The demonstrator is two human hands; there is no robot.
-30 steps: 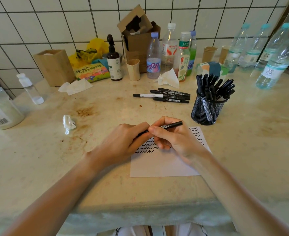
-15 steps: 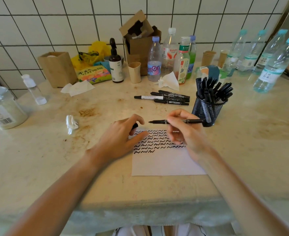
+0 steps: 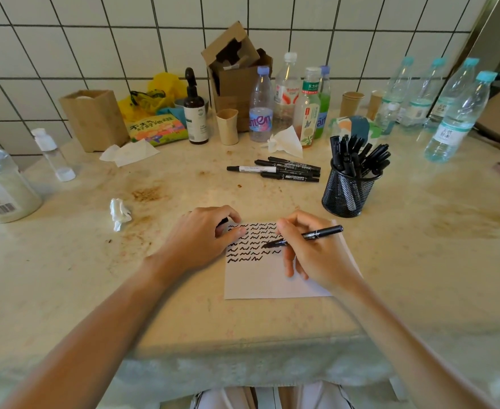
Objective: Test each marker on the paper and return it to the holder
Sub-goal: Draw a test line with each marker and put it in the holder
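Right hand: its grip pinches the marker between thumb and fingertips in a writing hold; the lower fingers are curled and rest on the paper.
Marker: uncapped, tip pointing left and down at the rows of squiggles, at or just above the sheet; contact cannot be told. The long axis runs from the tip at lower left up to the rear end at upper right, which points towards the holder.
Left hand: lies on the upper left corner of the paper, fingers curled round a small dark piece, judged to be the marker's cap, most of it hidden.
Paper: flat on the surface near its front edge, between the two hands; wavy black marks fill the upper part and the lower part is blank.
Holder: black mesh cup, upright, beyond and to the right of the paper, crowded with black markers.
Loose markers: a small group lying side by side on the surface, beyond the paper and left of the holder.
Deciding relation: the cap lies to the left of the tip, along the marker's axis, so capping is judged to need the two hands brought together; the holder then lies beyond the right hand, the nearer one.
Step in hand: judged to be the test stroke with this marker.
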